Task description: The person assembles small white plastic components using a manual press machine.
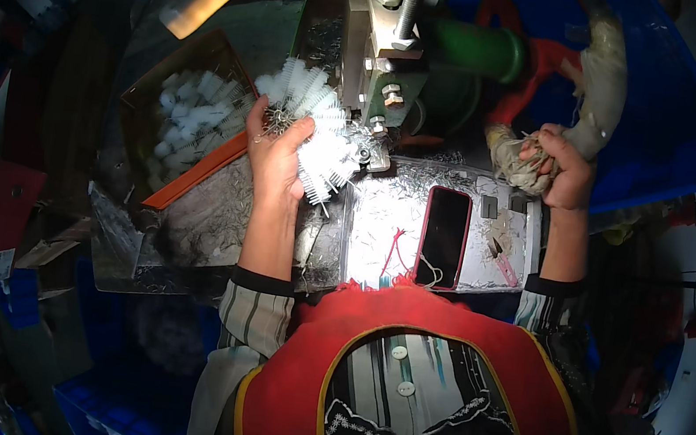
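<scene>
A fanned bundle of small white twisted-wire brushes (322, 147) is in my left hand (275, 154), its fingers closed around the wire ends. The bundle sits right beside the metal head of a bench press (386, 103), under a bright light that washes out part of the bristles. Whether a brush touches the press is hard to tell in the glare. My right hand (569, 173) is closed on the cloth-wrapped end (520, 163) of the red handwheel (516, 99). This wheel sits on the press's green shaft (478, 51).
An orange-edged tray (198, 174) at left holds several white brushes. Below the press, a dark phone with a red case (444, 240) lies beside pink-handled snips (503, 264) and metal scraps. Large blue bins stand at the right (689, 132) and lower left (130, 409).
</scene>
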{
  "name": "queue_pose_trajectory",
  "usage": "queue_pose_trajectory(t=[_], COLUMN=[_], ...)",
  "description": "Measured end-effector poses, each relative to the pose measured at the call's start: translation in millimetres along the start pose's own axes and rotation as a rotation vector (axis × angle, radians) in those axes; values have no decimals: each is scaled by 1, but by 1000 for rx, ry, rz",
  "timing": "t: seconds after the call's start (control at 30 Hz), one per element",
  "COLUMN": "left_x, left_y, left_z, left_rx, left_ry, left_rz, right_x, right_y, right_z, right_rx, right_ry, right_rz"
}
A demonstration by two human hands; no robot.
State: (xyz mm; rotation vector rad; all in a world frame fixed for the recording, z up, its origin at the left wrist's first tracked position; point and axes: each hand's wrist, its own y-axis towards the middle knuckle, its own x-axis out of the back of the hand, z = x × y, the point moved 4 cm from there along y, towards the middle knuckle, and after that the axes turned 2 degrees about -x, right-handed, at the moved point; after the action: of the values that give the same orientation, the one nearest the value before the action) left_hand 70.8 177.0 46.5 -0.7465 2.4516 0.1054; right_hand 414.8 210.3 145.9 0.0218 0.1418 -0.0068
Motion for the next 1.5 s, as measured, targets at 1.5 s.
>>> queue_pose_trajectory(t=[1.5], left_x=[-16], left_y=[15], left_z=[-5], left_rx=[175], left_ry=[66], left_rz=[161], right_x=[5], right_y=[3], right_z=[-27], right_rx=[77], right_ry=[-62], right_rz=[133])
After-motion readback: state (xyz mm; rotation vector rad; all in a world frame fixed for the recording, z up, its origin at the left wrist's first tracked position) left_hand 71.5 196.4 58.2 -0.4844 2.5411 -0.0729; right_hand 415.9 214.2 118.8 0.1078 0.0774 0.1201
